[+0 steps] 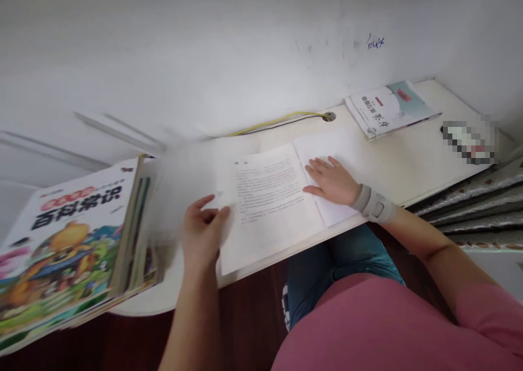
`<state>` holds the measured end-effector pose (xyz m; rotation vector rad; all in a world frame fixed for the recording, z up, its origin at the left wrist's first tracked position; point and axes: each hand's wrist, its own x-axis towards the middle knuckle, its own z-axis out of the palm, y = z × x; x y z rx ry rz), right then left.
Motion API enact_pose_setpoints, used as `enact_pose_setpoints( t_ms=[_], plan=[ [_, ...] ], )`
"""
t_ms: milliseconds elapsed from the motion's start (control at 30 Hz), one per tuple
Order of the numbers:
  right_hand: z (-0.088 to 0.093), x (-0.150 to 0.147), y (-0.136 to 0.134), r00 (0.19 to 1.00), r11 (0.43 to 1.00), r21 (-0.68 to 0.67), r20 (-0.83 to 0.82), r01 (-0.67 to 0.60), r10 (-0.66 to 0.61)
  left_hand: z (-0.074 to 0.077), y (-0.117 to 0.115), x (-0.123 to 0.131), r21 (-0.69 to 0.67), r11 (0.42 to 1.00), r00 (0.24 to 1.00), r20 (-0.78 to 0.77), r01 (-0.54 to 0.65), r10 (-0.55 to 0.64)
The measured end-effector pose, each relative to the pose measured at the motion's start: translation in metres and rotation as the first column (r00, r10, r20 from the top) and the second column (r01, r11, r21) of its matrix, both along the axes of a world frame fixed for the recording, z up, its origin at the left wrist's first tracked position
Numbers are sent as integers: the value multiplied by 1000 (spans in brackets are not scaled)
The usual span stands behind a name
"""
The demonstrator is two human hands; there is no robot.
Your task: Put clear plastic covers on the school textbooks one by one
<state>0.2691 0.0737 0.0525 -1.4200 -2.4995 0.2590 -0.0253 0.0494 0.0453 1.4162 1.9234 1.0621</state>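
An open book (269, 202) lies on the white desk, its printed left page facing me and its right page blank. My right hand (333, 180) rests flat on the blank page, fingers spread, with a grey band around the wrist. At the left edge of the printed page is my left hand (204, 226). Its fingers are bent, and a gap shows between thumb and index finger. The thumb overlaps the page edge; nothing gripped shows in this hand. A blurred whitish area beside it hides part of the desk.
On the left stands a stack of books topped by a colourful picture-cover book (73, 245). A thin booklet (390, 109) with a pen along its edge lies at the back right, near a pixelated object (469, 142). A yellow cable (278, 119) enters a desk hole.
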Motion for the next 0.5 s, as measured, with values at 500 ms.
enact_pose_setpoints(
  t_ms=[500],
  plan=[
    [29, 84, 15, 357, 791, -560, -811, -246, -464, 88, 59, 187, 241, 732, 770, -177, 637, -612]
  ],
)
